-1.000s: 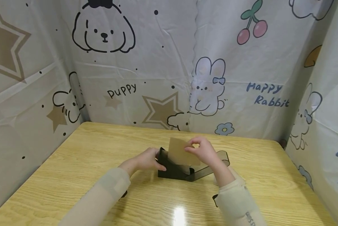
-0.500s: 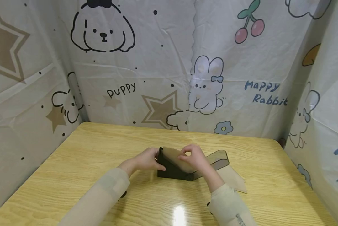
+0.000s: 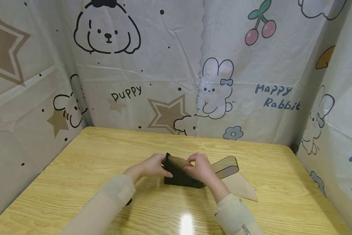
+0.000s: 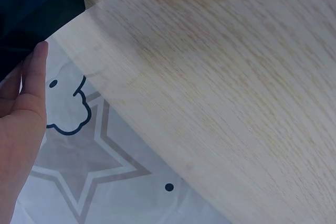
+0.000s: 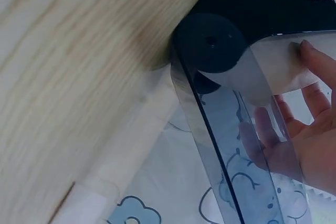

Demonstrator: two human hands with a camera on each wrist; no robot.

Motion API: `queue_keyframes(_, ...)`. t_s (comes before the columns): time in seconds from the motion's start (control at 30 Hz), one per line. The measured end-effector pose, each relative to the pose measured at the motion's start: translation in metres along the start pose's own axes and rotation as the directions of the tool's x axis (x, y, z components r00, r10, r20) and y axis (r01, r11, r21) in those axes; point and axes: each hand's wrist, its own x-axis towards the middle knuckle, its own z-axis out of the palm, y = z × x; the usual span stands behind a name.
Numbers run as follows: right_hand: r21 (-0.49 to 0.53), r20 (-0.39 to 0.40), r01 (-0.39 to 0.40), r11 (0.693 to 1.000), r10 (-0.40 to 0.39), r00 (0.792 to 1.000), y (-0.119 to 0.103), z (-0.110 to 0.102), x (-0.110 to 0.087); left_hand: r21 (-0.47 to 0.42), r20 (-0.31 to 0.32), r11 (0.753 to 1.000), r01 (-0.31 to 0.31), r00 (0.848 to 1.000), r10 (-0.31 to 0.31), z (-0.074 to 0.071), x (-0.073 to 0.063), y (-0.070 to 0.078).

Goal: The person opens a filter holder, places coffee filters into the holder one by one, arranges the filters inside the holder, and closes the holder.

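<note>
A black box [image 3: 179,178] with a sloping open top stands on the table, its clear lid [image 3: 230,162] swung out to the right. My left hand [image 3: 153,164] grips the box's left end, thumb on the front and fingers behind. In the left wrist view, fingers [image 4: 37,69] lie along the black wall. My right hand [image 3: 201,168] pinches a tan coffee filter [image 3: 177,161] that sits mostly inside the box, its upper edge showing. The right wrist view shows the round hinge [image 5: 210,43] and the paper [image 5: 278,61] between box and fingertips.
Another tan coffee filter [image 3: 241,186] lies flat on the wooden table [image 3: 114,147], partly under the lid. A printed curtain [image 3: 164,65] encloses the table at the back and both sides.
My right hand has moved down and left, lowering the coffee filter from above the box into it. The left hand has stayed on the box.
</note>
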Motion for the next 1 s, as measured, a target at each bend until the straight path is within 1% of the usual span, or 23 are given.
queue_keyframes(0.1, -0.005, -0.016, -0.015, 1.000, 0.015, 1.000, -0.002, -0.007, -0.001, 0.000, 0.007, 1.000, 0.008, 1.000, -0.008, 0.000, 0.000, 0.002)
queue_keyframes(0.17, 0.006, -0.042, -0.017, 1.000, 0.017, 0.999, -0.006, -0.018, -0.003, 0.006, 0.012, 1.000, 0.012, 1.000, -0.012, 0.000, 0.000, 0.002)
queue_keyframes(0.23, 0.021, -0.068, -0.015, 1.000, 0.016, 0.998, -0.009, -0.036, -0.004, 0.013, 0.012, 1.000, 0.021, 1.000, -0.021, 0.000, 0.000, 0.003)
queue_keyframes(0.3, 0.035, -0.098, -0.018, 0.999, 0.021, 0.995, -0.010, -0.057, -0.006, 0.015, 0.010, 0.999, 0.032, 0.999, -0.033, 0.000, 0.000, 0.004)
queue_keyframes(0.37, 0.045, -0.125, -0.039, 0.998, 0.044, 0.991, -0.007, -0.080, -0.008, 0.024, 0.005, 0.999, 0.042, 0.999, -0.042, -0.001, -0.001, 0.006)
queue_keyframes(0.47, 0.057, -0.172, -0.091, 0.994, 0.100, 0.980, 0.005, -0.113, -0.011, 0.025, 0.005, 0.998, 0.056, 0.998, -0.056, -0.002, 0.000, 0.007)
queue_keyframes(0.53, 0.062, -0.205, -0.142, 0.988, 0.152, 0.967, 0.016, -0.128, -0.012, 0.023, 0.009, 0.998, 0.061, 0.998, -0.061, -0.003, -0.001, 0.007)
queue_keyframes(0.63, 0.030, -0.252, -0.217, 0.976, 0.217, 0.943, 0.039, -0.141, -0.012, 0.016, 0.014, 0.998, 0.061, 0.998, -0.062, -0.004, -0.002, 0.007)
queue_keyframes(0.67, 0.008, -0.252, -0.246, 0.969, 0.240, 0.937, 0.047, -0.142, -0.012, 0.015, 0.014, 0.998, 0.061, 0.998, -0.061, -0.004, -0.002, 0.007)
queue_keyframes(0.73, -0.052, -0.223, -0.297, 0.953, 0.279, 0.934, 0.067, -0.140, -0.012, 0.014, 0.012, 0.998, 0.062, 0.998, -0.062, -0.004, -0.003, 0.007)
queue_keyframes(0.77, -0.089, -0.191, -0.319, 0.944, 0.298, 0.935, 0.076, -0.138, -0.012, 0.014, 0.011, 0.998, 0.062, 0.998, -0.062, -0.004, -0.003, 0.007)
queue_keyframes(0.83, -0.155, -0.102, -0.356, 0.921, 0.344, 0.934, 0.094, -0.130, -0.013, 0.012, 0.011, 0.998, 0.063, 0.998, -0.063, -0.004, -0.003, 0.007)
queue_keyframes(0.9, -0.221, -0.011, -0.375, 0.900, 0.382, 0.924, 0.108, -0.122, -0.015, 0.008, 0.012, 0.998, 0.061, 0.998, -0.061, -0.003, -0.002, 0.006)
queue_keyframes(0.97, -0.250, 0.060, -0.392, 0.885, 0.418, 0.907, 0.118, -0.114, -0.017, 0.003, 0.012, 0.998, 0.057, 0.998, -0.057, -0.003, -0.002, 0.006)
queue_keyframes(1.0, -0.249, 0.086, -0.409, 0.878, 0.440, 0.894, 0.121, -0.110, -0.018, 0.000, 0.014, 0.999, 0.055, 0.998, -0.055, -0.002, -0.002, 0.006)
